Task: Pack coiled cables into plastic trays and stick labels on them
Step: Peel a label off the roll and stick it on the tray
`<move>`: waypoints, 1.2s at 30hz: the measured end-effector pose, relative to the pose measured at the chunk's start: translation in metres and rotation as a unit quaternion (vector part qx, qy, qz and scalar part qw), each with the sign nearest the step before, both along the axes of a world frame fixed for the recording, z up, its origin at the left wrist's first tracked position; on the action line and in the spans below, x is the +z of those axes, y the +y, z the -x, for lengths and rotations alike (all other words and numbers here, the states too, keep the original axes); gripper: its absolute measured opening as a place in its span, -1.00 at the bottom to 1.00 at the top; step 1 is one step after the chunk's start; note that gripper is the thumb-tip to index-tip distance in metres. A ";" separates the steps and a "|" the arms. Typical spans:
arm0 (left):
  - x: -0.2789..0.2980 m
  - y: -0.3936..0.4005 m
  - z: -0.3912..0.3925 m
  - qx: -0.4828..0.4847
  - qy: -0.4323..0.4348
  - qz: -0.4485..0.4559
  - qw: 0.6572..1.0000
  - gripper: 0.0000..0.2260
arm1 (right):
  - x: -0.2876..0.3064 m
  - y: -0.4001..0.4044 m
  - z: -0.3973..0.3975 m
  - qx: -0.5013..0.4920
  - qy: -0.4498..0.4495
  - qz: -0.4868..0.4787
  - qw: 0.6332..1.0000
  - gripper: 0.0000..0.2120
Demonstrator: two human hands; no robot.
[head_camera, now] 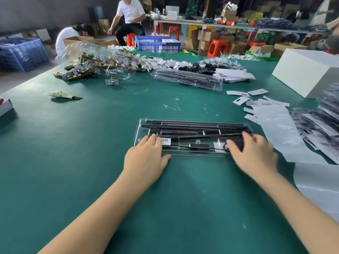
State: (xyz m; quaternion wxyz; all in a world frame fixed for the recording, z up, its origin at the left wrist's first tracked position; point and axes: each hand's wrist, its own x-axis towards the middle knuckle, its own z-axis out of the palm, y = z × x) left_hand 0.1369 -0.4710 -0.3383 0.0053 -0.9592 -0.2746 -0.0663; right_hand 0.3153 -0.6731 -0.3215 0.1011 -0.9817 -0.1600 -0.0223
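2 flat, open hands, left hand (146,155) and right hand (254,153), press the plastic tray (192,136) shut; labelling its lid likely comes next.

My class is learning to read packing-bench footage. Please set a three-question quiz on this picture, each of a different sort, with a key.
1. True or false: a barcode label is already on the clear plastic tray.
2. Where do the left hand and right hand lie? A) both on the tray's near edge B) both on the white box C) one on the blue crate
3. Fill in: the tray lies on a ____ table mat.

Key: 1 true. 2 A, left hand at the tray's left end by the label, right hand at its right end over the dark cable. 3 green.
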 end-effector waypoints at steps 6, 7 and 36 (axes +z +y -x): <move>-0.002 0.008 -0.006 -0.005 -0.011 0.031 0.999 -0.54 | 0.013 -0.024 -0.040 -0.044 0.184 -0.217 0.958 -0.29; -0.002 0.010 -0.005 -0.004 -0.022 0.033 0.999 -0.55 | 0.016 -0.023 -0.045 -0.071 0.225 -0.273 0.933 -0.35; 0.056 -0.060 -0.071 0.074 -0.237 0.788 0.563 -0.76 | 0.013 -0.042 0.033 0.444 -0.376 -0.002 0.813 -0.34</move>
